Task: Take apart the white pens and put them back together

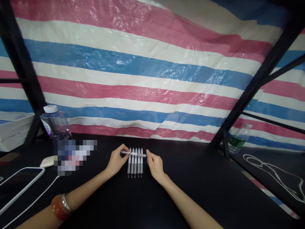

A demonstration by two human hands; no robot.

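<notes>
Several white-and-grey click pens (135,167) lie side by side on the black table (133,203), their grey tips toward me. Across their upper ends runs another pen (134,154), held crosswise between my two hands. My left hand (117,160) pinches its left end between thumb and fingers. My right hand (155,164) closes on its right end, with the thumb on top. Whether the crosswise pen rests on the row or hovers just above it, I cannot tell. An orange bangle (60,207) and a silver one circle my left wrist.
On the left stand a clear bottle (56,122) with a white cap, a phone or tablet (20,184), a white cable (35,202) and stacked white boxes or books (15,130). Behind the right frame post (252,89) are a green-labelled bottle (239,140) and a coiled cable (274,173). Striped sheeting (143,95) hangs behind.
</notes>
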